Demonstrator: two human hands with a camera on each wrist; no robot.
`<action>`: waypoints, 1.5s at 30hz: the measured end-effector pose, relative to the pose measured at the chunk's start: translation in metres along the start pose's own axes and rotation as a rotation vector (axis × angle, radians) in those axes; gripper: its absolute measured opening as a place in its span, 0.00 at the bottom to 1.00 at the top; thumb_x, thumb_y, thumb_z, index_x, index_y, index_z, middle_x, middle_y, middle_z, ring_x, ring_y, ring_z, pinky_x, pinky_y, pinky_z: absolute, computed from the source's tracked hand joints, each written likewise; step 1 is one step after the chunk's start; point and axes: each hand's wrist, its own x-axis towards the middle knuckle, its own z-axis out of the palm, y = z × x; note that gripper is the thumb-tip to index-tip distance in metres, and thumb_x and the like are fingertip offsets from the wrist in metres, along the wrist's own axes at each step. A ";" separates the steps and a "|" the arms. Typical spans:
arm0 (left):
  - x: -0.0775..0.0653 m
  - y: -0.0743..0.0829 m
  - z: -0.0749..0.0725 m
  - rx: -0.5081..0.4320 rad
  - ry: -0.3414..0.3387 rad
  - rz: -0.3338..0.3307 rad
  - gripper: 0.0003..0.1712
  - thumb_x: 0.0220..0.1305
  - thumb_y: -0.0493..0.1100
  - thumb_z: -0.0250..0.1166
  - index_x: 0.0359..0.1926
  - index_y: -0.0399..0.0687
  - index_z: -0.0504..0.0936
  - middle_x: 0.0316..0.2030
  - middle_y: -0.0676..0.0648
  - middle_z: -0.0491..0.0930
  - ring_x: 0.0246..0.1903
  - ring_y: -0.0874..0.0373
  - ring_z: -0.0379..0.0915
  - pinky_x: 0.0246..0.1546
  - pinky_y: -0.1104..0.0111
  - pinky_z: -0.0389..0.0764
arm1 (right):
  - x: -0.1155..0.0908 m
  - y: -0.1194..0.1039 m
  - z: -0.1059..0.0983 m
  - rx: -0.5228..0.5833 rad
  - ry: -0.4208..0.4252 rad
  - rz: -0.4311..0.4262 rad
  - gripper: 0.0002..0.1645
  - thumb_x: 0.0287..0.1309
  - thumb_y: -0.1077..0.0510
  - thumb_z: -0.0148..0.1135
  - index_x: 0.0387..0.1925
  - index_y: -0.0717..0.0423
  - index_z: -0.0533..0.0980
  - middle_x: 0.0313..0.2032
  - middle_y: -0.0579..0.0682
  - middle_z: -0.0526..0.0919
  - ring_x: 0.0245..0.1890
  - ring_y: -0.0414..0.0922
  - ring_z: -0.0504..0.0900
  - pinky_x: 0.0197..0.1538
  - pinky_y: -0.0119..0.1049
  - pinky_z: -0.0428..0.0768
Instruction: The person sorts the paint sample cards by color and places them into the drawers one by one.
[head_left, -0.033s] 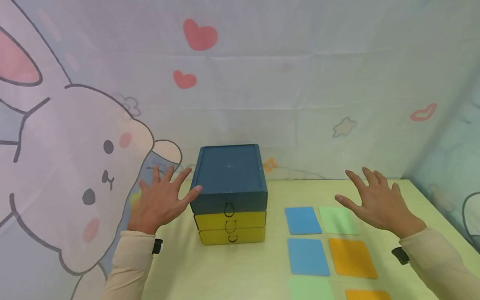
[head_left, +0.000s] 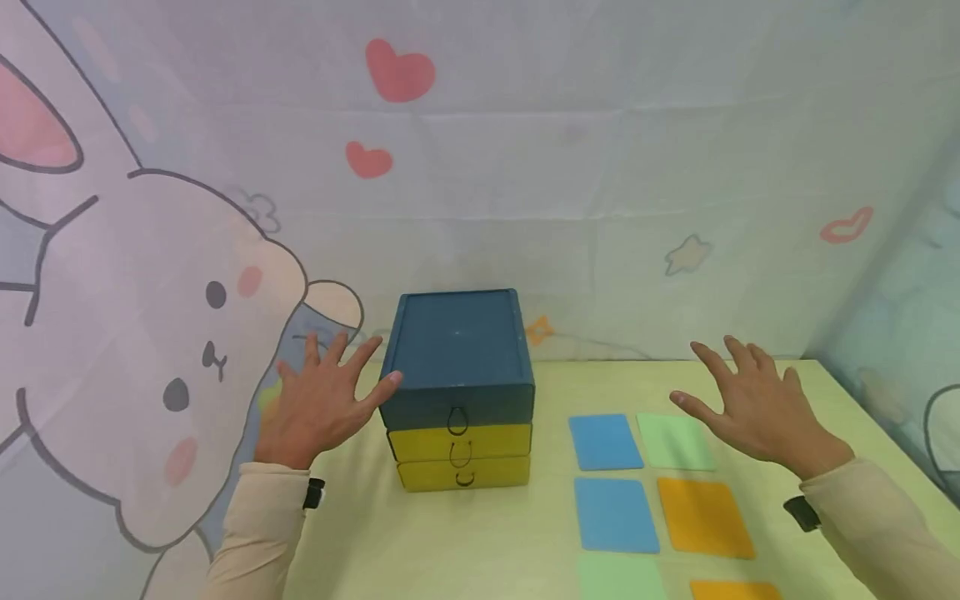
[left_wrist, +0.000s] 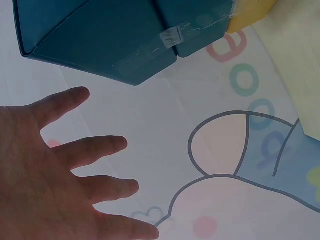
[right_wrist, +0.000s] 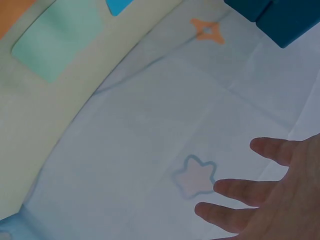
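My left hand (head_left: 318, 404) hovers with spread fingers at the left side of a drawer box stack (head_left: 459, 342), its thumb overlapping the blue top in the head view. Two yellow drawers (head_left: 491, 442) sit under the dark blue upper drawer, each front with a small dark loop pull. In the left wrist view the fingers are straight, and a gap shows between them and the blue side (left_wrist: 110, 50), which carries clear tape. My right hand (head_left: 761, 408) is held over the right part of the table, fingers spread, nothing in it. Nearest to it lies a pale green square (head_left: 677, 442).
Beside the green square is a blue square (head_left: 606, 442). Closer in lie another blue square (head_left: 617, 515), an orange square (head_left: 707, 518), a second green one (head_left: 621, 579) and a second orange one (head_left: 735, 591). A printed cloth (head_left: 480, 167) hangs behind the pale table (head_left: 442, 542).
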 end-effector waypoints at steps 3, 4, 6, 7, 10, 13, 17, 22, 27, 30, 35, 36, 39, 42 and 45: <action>0.000 0.000 -0.001 -0.012 0.004 0.000 0.45 0.69 0.76 0.42 0.77 0.59 0.61 0.76 0.31 0.54 0.74 0.18 0.38 0.57 0.15 0.46 | -0.001 -0.003 -0.003 0.010 0.009 -0.008 0.49 0.67 0.27 0.48 0.76 0.53 0.58 0.71 0.73 0.58 0.65 0.74 0.62 0.49 0.80 0.69; 0.000 0.000 -0.001 -0.019 0.010 0.000 0.44 0.70 0.76 0.41 0.77 0.58 0.61 0.76 0.31 0.55 0.74 0.18 0.38 0.58 0.15 0.46 | -0.002 -0.004 -0.005 0.022 0.019 -0.016 0.48 0.67 0.28 0.49 0.75 0.53 0.58 0.71 0.72 0.59 0.65 0.73 0.63 0.49 0.78 0.70; -0.001 0.000 0.000 -0.036 0.023 -0.003 0.43 0.71 0.74 0.40 0.77 0.58 0.61 0.76 0.32 0.56 0.74 0.19 0.39 0.59 0.16 0.46 | -0.003 -0.010 -0.008 0.057 0.046 -0.033 0.45 0.68 0.30 0.51 0.74 0.54 0.61 0.70 0.71 0.62 0.64 0.72 0.66 0.47 0.75 0.74; -0.002 0.000 0.000 -0.043 0.029 -0.003 0.42 0.72 0.73 0.39 0.77 0.58 0.61 0.76 0.33 0.56 0.74 0.20 0.41 0.60 0.16 0.46 | -0.004 -0.013 -0.009 0.078 0.063 -0.046 0.44 0.68 0.32 0.52 0.73 0.55 0.62 0.69 0.70 0.63 0.62 0.71 0.67 0.46 0.73 0.76; -0.006 0.000 0.005 -0.085 0.068 0.000 0.40 0.75 0.70 0.39 0.77 0.55 0.61 0.76 0.34 0.58 0.75 0.24 0.45 0.63 0.19 0.47 | -0.007 -0.027 -0.010 0.151 0.119 -0.081 0.40 0.68 0.36 0.55 0.69 0.58 0.67 0.65 0.67 0.69 0.58 0.67 0.74 0.41 0.65 0.81; -0.010 0.000 0.014 -0.174 0.137 0.013 0.37 0.77 0.65 0.40 0.77 0.51 0.61 0.75 0.35 0.60 0.73 0.29 0.56 0.67 0.27 0.56 | -0.009 -0.044 -0.009 0.208 0.188 -0.115 0.36 0.66 0.40 0.60 0.65 0.59 0.70 0.60 0.63 0.75 0.54 0.62 0.79 0.40 0.60 0.84; -0.012 0.003 0.031 -0.311 0.268 0.051 0.32 0.79 0.56 0.43 0.74 0.45 0.64 0.74 0.35 0.62 0.66 0.32 0.68 0.60 0.37 0.75 | -0.011 -0.066 -0.004 0.307 0.301 -0.149 0.33 0.60 0.46 0.69 0.61 0.59 0.73 0.54 0.58 0.80 0.47 0.56 0.83 0.42 0.55 0.86; -0.012 0.008 0.047 -0.418 0.386 0.083 0.28 0.79 0.49 0.46 0.72 0.41 0.66 0.74 0.35 0.63 0.64 0.33 0.71 0.52 0.39 0.80 | -0.014 -0.089 0.001 0.490 0.392 -0.149 0.30 0.55 0.53 0.74 0.57 0.59 0.76 0.51 0.56 0.83 0.43 0.51 0.85 0.38 0.43 0.89; -0.013 0.011 0.056 -0.477 0.396 0.064 0.27 0.79 0.48 0.46 0.72 0.42 0.66 0.74 0.35 0.62 0.68 0.34 0.66 0.61 0.37 0.74 | -0.018 -0.106 0.006 0.589 0.417 -0.162 0.28 0.53 0.56 0.75 0.55 0.59 0.77 0.51 0.54 0.85 0.41 0.48 0.86 0.35 0.33 0.89; -0.014 0.011 0.060 -0.503 0.385 0.060 0.27 0.79 0.48 0.45 0.72 0.42 0.66 0.74 0.35 0.62 0.70 0.34 0.64 0.65 0.37 0.71 | -0.021 -0.114 0.010 0.637 0.423 -0.179 0.27 0.52 0.59 0.75 0.55 0.58 0.78 0.49 0.53 0.86 0.40 0.47 0.88 0.33 0.26 0.87; -0.011 0.013 0.067 -0.561 0.387 0.070 0.27 0.79 0.47 0.45 0.72 0.40 0.65 0.74 0.34 0.63 0.72 0.35 0.61 0.71 0.39 0.65 | -0.025 -0.128 0.018 0.734 0.423 -0.175 0.22 0.54 0.61 0.74 0.51 0.55 0.80 0.44 0.50 0.89 0.35 0.40 0.89 0.30 0.20 0.83; -0.010 0.014 0.069 -0.575 0.388 0.072 0.27 0.79 0.46 0.45 0.72 0.40 0.65 0.74 0.34 0.63 0.72 0.35 0.61 0.72 0.39 0.64 | -0.026 -0.131 0.020 0.751 0.417 -0.172 0.21 0.55 0.61 0.74 0.51 0.54 0.80 0.43 0.50 0.89 0.35 0.38 0.89 0.29 0.20 0.83; -0.008 0.016 0.071 -0.613 0.373 0.077 0.27 0.80 0.46 0.43 0.73 0.39 0.63 0.74 0.34 0.62 0.73 0.36 0.59 0.73 0.40 0.62 | -0.028 -0.142 0.027 0.808 0.377 -0.152 0.18 0.57 0.59 0.72 0.50 0.51 0.81 0.40 0.48 0.90 0.33 0.34 0.88 0.29 0.23 0.84; -0.007 0.020 0.073 -0.641 0.354 0.074 0.28 0.81 0.47 0.42 0.74 0.39 0.62 0.74 0.35 0.61 0.74 0.36 0.59 0.73 0.41 0.63 | -0.029 -0.154 0.033 0.883 0.308 -0.135 0.16 0.60 0.56 0.70 0.50 0.50 0.81 0.40 0.48 0.90 0.33 0.33 0.88 0.29 0.26 0.86; -0.006 0.023 0.074 -0.656 0.347 0.066 0.29 0.81 0.47 0.42 0.75 0.38 0.60 0.74 0.35 0.62 0.73 0.37 0.60 0.73 0.41 0.64 | -0.028 -0.167 0.039 0.969 0.238 -0.128 0.15 0.62 0.55 0.69 0.50 0.52 0.80 0.41 0.52 0.90 0.31 0.34 0.88 0.30 0.29 0.86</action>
